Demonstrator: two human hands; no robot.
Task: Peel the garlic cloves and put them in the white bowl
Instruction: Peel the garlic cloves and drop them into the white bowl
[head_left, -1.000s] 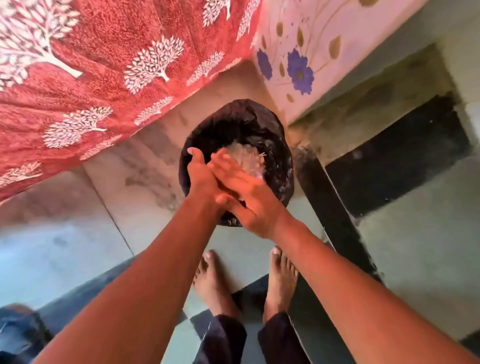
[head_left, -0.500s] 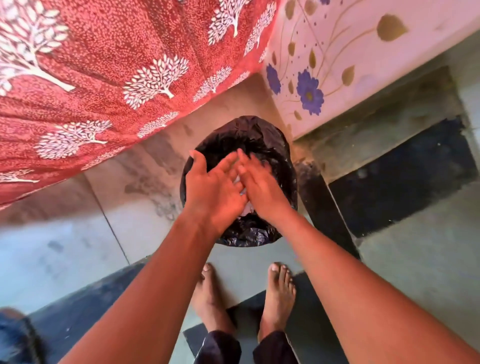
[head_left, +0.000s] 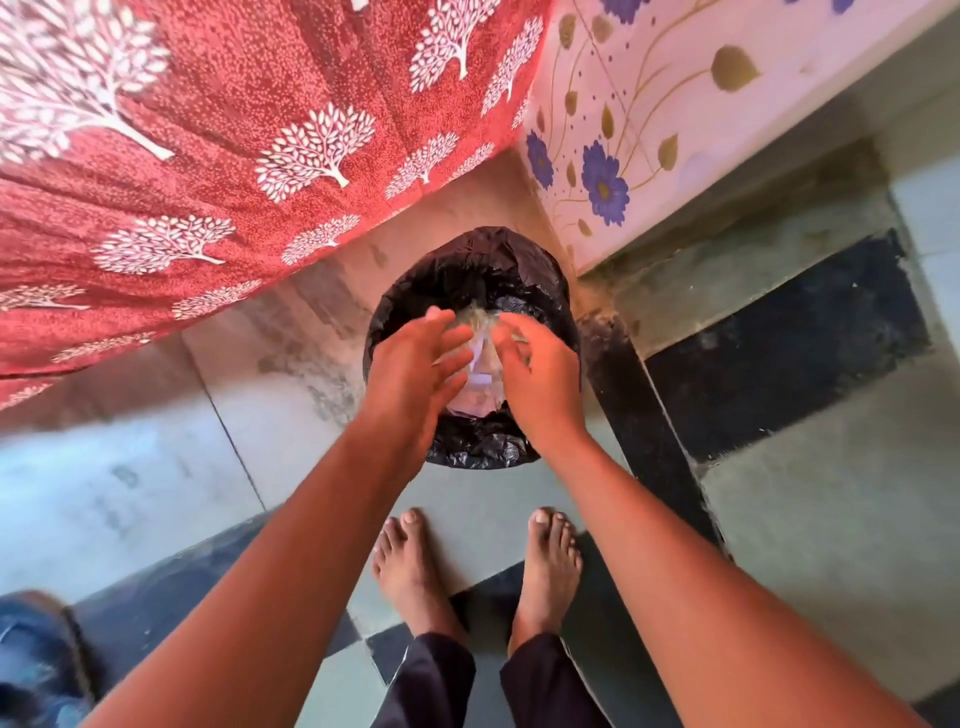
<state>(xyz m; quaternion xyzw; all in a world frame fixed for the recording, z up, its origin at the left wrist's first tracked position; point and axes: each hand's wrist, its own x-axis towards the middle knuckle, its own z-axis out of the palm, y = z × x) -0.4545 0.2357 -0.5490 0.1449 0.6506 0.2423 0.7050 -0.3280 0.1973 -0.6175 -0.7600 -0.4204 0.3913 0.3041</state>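
Hovering over black-lined bin (head_left: 470, 270): left hand (head_left: 410, 374), right hand (head_left: 540, 379), fingers spread, gripping nothing; pale scraps (head_left: 480, 364) between; red curtain (head_left: 208, 130) beside.

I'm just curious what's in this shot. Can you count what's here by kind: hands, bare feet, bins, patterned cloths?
Hands: 2, the left hand and the right hand
Bare feet: 2, and
Bins lined with a black bag: 1
Red tree-print cloths: 1
Total: 6
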